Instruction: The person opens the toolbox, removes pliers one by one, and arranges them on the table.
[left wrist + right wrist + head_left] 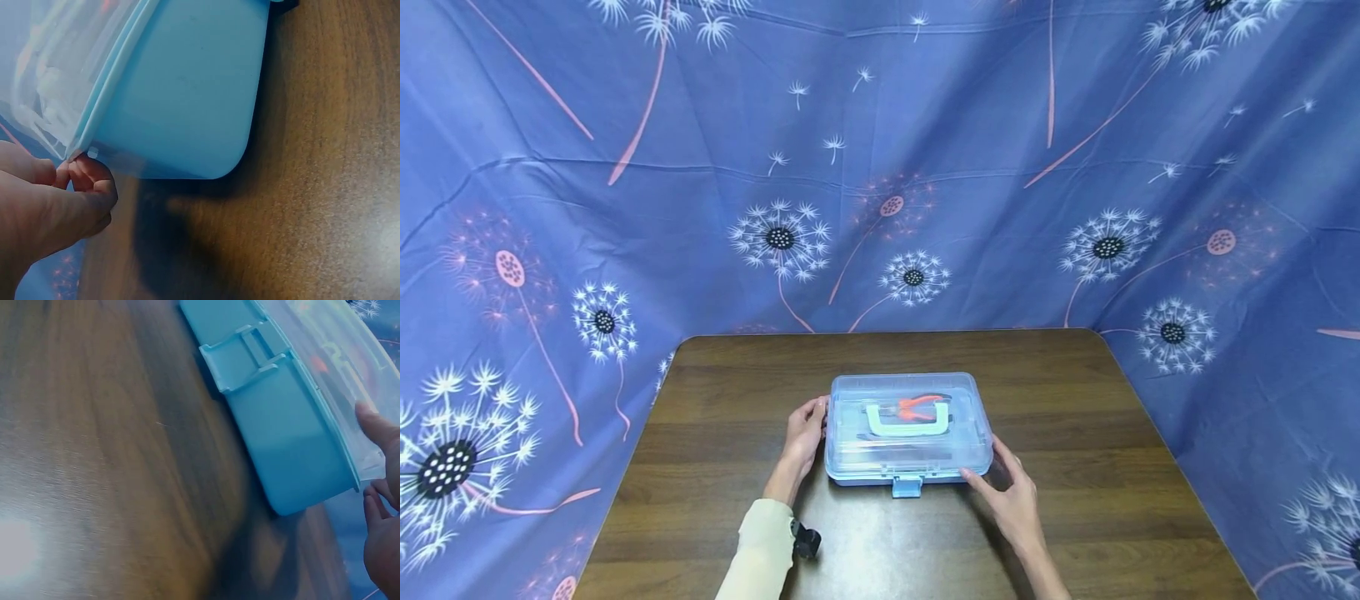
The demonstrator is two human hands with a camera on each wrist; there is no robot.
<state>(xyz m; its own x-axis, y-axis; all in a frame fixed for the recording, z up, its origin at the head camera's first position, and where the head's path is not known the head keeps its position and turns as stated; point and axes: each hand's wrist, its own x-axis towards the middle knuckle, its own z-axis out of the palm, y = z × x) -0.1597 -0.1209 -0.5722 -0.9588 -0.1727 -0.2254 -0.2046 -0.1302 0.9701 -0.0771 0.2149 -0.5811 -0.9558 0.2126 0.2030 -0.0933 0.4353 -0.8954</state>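
A toolbox (857, 450) with a light blue base and a clear lid sits on the table, its lid down. Through the lid, orange-handled pliers (917, 407) show beneath the pale carrying handle (908, 430). The blue front latch (906, 486) juts outward from the box; the right wrist view also shows this latch (247, 356). With curled fingers my left hand (805, 429) pinches the rim at the left end. My right hand (1017, 500) grips the right front corner, thumb against the clear lid and fingers by the end of the rim.
The brown wooden table (722, 375) spreads out around the toolbox. Behind and beside it hangs a blue cloth (985, 250) with dandelion prints. A small black device (807, 540) is strapped at the left wrist, by a pale sleeve (756, 546).
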